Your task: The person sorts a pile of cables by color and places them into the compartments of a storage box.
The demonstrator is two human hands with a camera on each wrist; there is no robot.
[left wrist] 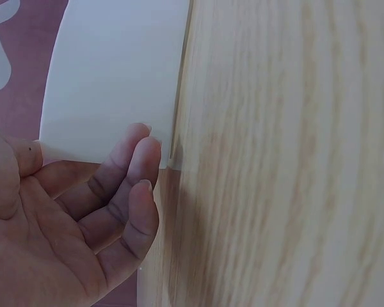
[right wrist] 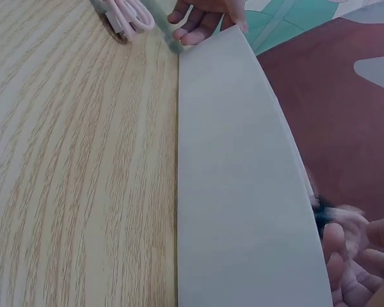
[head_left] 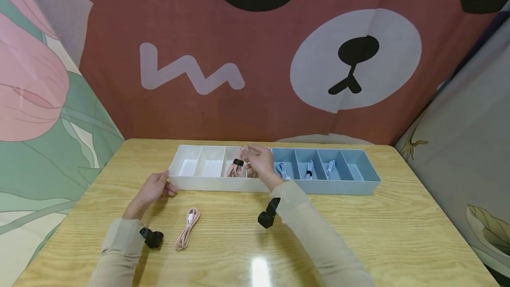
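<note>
My right hand (head_left: 260, 161) pinches a coiled pink charging cable (head_left: 235, 169) with a black strap round it. The bundle hangs in the third compartment from the left of a white divided box (head_left: 223, 184). In the right wrist view the strapped cable (right wrist: 349, 220) shows by the fingers, past the box's rim, partly blurred. My left hand (head_left: 153, 188) holds the left end of the white box, thumb at the rim and fingers against the outer wall; the left wrist view shows this hand (left wrist: 83, 217) close up. Another pink cable (head_left: 188, 229) lies coiled on the table.
A blue divided box (head_left: 338, 187) stands against the white one's right end. Three of its compartments hold pale coiled cables, such as the one with a black strap (head_left: 309, 169). Both boxes rest on a wooden table (head_left: 223, 242) before a printed curtain (head_left: 255, 114).
</note>
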